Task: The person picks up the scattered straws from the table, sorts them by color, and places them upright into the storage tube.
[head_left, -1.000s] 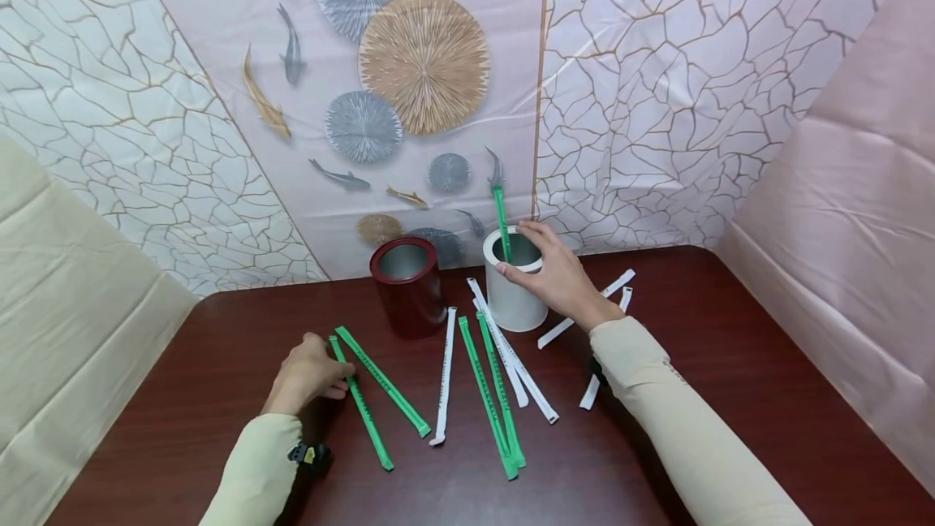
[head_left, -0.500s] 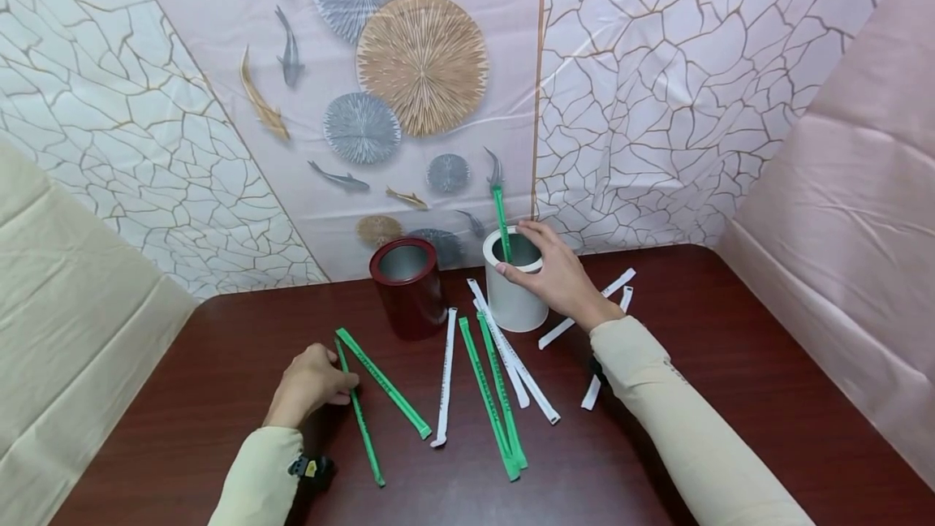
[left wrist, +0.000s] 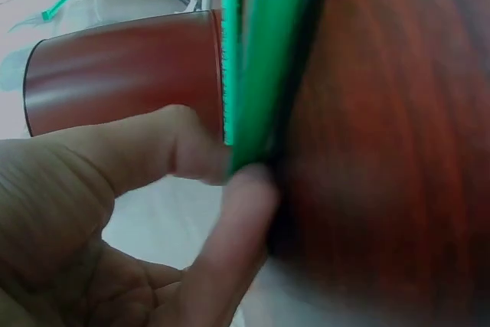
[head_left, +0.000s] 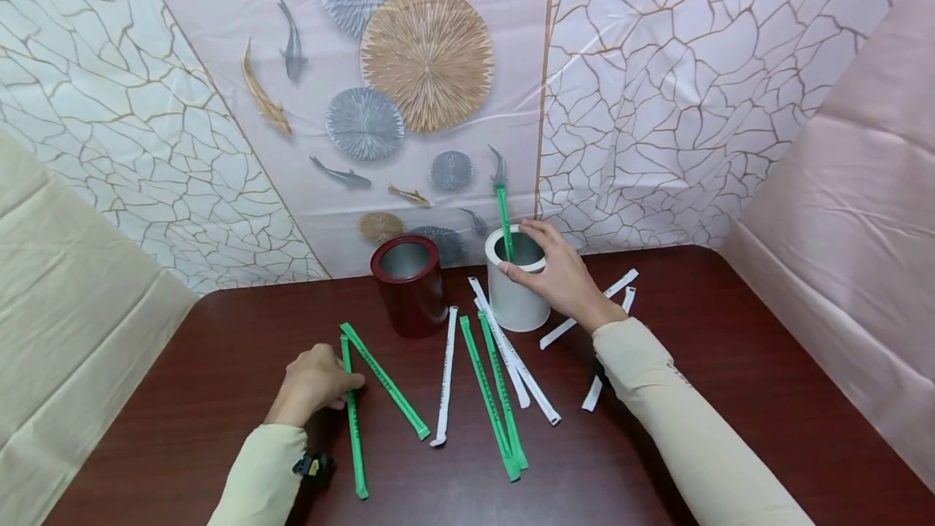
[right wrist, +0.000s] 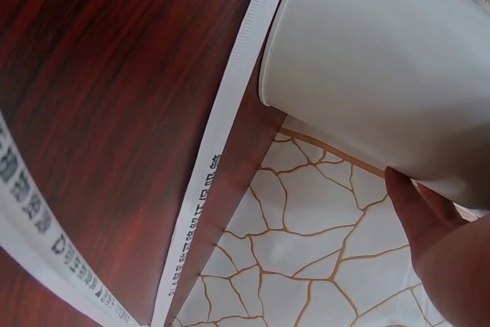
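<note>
My left hand (head_left: 310, 384) pinches a green paper-wrapped straw (head_left: 355, 437) near its far end, low over the table at left. In the left wrist view thumb and finger meet on this green straw (left wrist: 268, 59), which is blurred. My right hand (head_left: 566, 282) grips the white can (head_left: 517, 303) at its rim, thumb at the front and fingers at the far side. One upright green straw (head_left: 505, 222) leans inside that can, its lower end hidden. Beside the pinched straw, another green straw (head_left: 387, 384) lies slanted on the table.
Left of the white can stands an open dark red can (head_left: 409, 299). A white wrapped straw (head_left: 445, 380) lies in front of it. Two green straws (head_left: 485, 396) and crossed white straws (head_left: 514, 364) lie at centre, more white straws (head_left: 617, 286) under my right arm. Patterned cloth (head_left: 427, 59) hangs behind.
My left hand has closed its pinch on the green straw, and the straw's near end has swung left toward me. The right hand keeps its place on the white can.
</note>
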`<action>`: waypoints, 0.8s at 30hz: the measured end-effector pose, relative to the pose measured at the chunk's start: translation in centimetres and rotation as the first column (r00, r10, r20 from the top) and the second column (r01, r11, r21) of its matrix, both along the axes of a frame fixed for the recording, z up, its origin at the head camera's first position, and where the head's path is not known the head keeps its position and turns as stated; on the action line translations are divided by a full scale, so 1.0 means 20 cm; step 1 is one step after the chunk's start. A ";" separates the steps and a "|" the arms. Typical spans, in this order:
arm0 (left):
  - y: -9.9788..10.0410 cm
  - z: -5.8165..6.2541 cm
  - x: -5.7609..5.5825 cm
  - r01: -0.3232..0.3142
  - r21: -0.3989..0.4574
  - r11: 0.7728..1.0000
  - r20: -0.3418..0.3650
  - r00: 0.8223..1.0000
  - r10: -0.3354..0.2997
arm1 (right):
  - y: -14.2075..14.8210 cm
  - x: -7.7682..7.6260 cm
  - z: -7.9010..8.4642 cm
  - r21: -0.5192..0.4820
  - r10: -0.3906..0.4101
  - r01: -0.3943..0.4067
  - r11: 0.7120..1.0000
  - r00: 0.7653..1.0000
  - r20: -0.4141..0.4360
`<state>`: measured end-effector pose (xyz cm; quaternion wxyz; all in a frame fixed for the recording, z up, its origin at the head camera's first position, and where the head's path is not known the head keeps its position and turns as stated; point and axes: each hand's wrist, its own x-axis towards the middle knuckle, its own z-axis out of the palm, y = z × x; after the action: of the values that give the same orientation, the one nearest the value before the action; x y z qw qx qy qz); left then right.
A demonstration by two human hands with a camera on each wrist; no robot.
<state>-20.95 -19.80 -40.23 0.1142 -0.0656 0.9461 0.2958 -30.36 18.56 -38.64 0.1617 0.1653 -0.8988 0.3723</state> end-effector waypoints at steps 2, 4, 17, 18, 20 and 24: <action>-0.01 0.00 0.00 -0.001 -0.002 1.000 -0.003 1.000 0.001 | 0.00 0.00 0.00 0.000 0.002 -0.002 1.000 1.000 0.000; -0.02 0.00 0.00 -0.007 0.025 1.000 -0.008 1.000 0.007 | 0.00 0.00 0.01 0.002 0.001 -0.001 1.000 1.000 -0.002; 0.06 0.28 0.08 0.112 0.295 0.949 -0.152 0.986 -0.069 | 0.02 0.01 -0.01 0.008 -0.005 0.005 1.000 1.000 -0.008; 0.08 0.31 0.09 0.128 0.312 0.942 -0.184 0.980 -0.072 | 0.01 0.01 -0.01 0.005 -0.004 0.004 1.000 1.000 -0.011; 0.13 0.37 0.09 0.158 0.326 0.932 -0.246 0.966 -0.077 | 0.01 0.01 -0.01 -0.002 -0.002 0.002 1.000 1.000 -0.015; 0.25 0.49 0.05 0.216 0.350 0.912 -0.348 0.933 -0.088 | 0.00 0.01 -0.01 -0.005 -0.008 0.007 1.000 1.000 -0.020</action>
<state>-20.00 -14.72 -30.45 -0.0097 0.0825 0.8781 0.4712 -30.18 18.60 -38.75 0.1723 0.1652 -0.8968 0.3724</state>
